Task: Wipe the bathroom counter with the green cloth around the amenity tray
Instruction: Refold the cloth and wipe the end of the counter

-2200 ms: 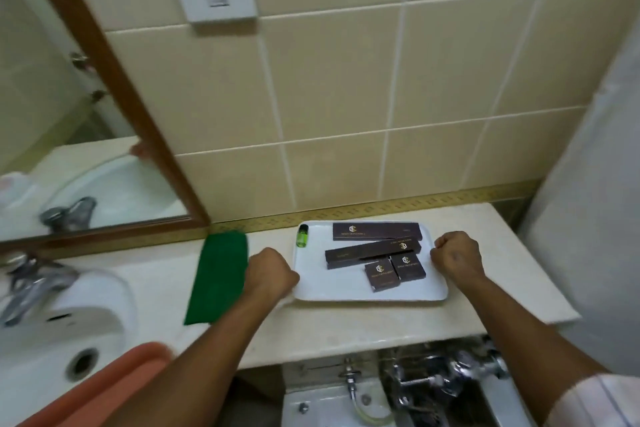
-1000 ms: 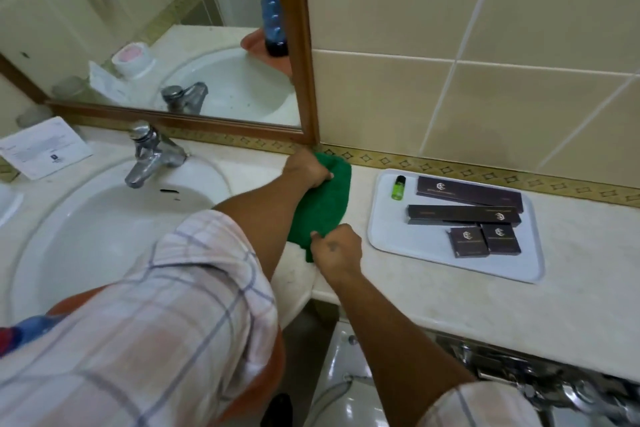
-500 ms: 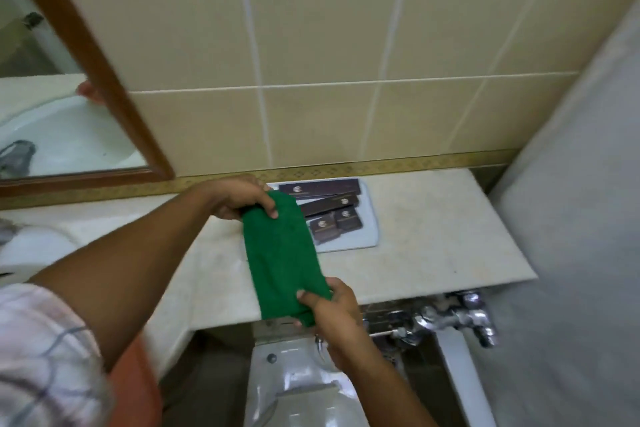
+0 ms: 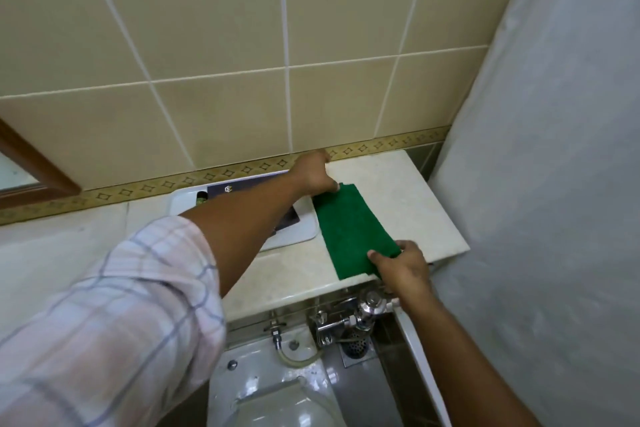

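Beige wall tiles back a pale marble surface [image 4: 391,184] at centre frame, where the folded green cloth [image 4: 353,225] lies just right of the white rectangular amenity tray [image 4: 304,232]. Its long axis runs from upper left to lower right. The left hand [image 4: 313,173] pinches its far end and the right hand [image 4: 403,265] its near end, both closed in a grip on it.

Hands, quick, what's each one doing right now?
Left hand: closed on the far end of the green cloth, next to the tray.
Right hand: closed on the cloth's near end at the counter edge.
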Demonstrator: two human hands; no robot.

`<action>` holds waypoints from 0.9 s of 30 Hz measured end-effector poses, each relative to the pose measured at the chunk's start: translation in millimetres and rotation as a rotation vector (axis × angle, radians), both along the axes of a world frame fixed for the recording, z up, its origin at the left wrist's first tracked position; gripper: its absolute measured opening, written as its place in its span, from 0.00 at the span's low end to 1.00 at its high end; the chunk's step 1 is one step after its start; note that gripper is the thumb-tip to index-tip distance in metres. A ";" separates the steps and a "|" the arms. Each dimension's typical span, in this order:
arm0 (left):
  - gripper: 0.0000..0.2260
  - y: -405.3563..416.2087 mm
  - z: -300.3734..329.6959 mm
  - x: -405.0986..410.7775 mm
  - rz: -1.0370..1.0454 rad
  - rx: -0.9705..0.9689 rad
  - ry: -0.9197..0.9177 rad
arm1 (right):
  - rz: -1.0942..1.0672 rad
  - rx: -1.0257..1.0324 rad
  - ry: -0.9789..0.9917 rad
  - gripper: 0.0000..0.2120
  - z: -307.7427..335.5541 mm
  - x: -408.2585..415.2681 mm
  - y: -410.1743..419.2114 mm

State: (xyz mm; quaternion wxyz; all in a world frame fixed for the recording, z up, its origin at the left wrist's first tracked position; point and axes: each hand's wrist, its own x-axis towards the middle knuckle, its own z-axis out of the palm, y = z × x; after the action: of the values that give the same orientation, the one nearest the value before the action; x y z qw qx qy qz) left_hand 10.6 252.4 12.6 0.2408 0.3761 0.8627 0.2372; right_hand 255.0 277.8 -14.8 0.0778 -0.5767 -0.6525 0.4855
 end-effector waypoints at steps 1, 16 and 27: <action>0.27 -12.9 -3.6 6.0 -0.058 0.058 0.129 | 0.098 0.200 -0.139 0.27 -2.3 4.2 2.2; 0.22 -173.9 -86.1 66.5 -0.747 0.188 0.361 | 0.959 0.833 -0.313 0.27 -61.4 -107.0 30.4; 0.22 -172.3 -92.4 63.0 -0.718 0.212 0.326 | 0.876 0.825 -0.365 0.26 -58.5 -102.6 147.0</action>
State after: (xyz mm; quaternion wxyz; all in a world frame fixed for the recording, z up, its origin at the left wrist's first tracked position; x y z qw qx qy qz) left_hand 73.5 80.0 -79.8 0.1284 0.7087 0.6743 0.1628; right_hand 152.4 424.8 -73.3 -0.0248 -0.2520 -0.9645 0.0745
